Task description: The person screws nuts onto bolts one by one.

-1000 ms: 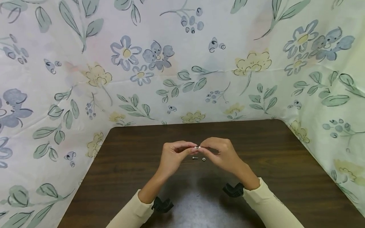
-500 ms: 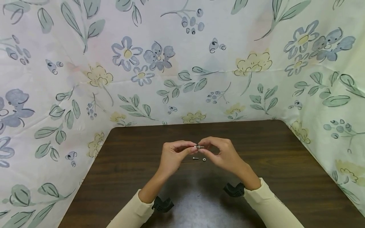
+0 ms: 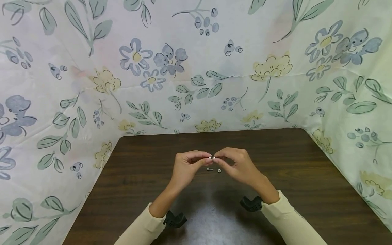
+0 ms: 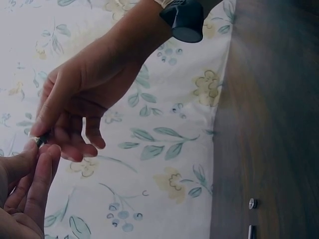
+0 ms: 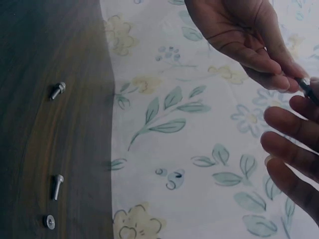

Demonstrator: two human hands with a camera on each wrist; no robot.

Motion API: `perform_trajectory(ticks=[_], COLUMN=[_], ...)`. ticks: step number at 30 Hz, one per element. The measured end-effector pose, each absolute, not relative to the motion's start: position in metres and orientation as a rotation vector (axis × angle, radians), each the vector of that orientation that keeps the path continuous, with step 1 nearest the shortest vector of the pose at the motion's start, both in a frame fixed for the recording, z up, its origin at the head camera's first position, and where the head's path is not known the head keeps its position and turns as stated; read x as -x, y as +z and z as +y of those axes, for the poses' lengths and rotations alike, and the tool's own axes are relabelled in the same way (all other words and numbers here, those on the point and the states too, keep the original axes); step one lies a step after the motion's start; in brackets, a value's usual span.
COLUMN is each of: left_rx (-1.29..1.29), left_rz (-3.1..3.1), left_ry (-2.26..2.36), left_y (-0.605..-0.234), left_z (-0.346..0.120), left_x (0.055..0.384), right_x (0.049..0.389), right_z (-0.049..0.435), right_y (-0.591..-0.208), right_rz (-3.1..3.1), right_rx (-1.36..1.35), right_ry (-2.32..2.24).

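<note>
Above the far middle of the table, both hands meet at a small metal bolt (image 3: pixel 211 158). My left hand (image 3: pixel 185 168) pinches its head end between thumb and fingertips. My right hand (image 3: pixel 242 165) has thumb and index finger pinched round the nut on the bolt's shank, the nut mostly hidden by the fingertips. In the right wrist view the dark shank of the bolt (image 5: pixel 306 85) shows between the two hands, and the other right fingers (image 5: pixel 289 144) stretch away from it. Below the hands, a loose bolt (image 3: pixel 210 169) and a loose nut (image 3: pixel 219 170) lie on the table.
A second bolt with a nut on it (image 5: pixel 58 90) lies on the table in the right wrist view, hidden behind the left hand in the head view. The dark wooden table (image 3: pixel 137 163) meets a floral cloth (image 3: pixel 196 68) at its back and sides.
Half a second ago the right fingers were parted from the bolt, showing the nut and shank; now they pinch it again. The left hand stays in place.
</note>
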State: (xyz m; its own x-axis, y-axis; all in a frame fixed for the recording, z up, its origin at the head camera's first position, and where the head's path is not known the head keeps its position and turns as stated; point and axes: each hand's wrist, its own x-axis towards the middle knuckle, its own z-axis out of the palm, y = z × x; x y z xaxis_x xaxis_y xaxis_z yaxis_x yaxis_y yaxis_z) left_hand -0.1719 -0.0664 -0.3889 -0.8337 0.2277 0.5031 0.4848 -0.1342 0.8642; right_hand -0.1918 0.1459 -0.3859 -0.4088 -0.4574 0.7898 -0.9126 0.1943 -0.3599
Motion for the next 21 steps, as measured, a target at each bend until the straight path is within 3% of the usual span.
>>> perform_trajectory(ticks=[21], left_rx=[0.804], left_rz=[-1.930], left_ry=[-2.103], left_y=[-0.3882], left_z=[-0.0670], left_x=[0.1716], right_x=[0.1925], right_z=[0.1467], right_y=[-0.3830], right_rz=[-1.877], right_rx=[-1.319], right_ry=[1.135])
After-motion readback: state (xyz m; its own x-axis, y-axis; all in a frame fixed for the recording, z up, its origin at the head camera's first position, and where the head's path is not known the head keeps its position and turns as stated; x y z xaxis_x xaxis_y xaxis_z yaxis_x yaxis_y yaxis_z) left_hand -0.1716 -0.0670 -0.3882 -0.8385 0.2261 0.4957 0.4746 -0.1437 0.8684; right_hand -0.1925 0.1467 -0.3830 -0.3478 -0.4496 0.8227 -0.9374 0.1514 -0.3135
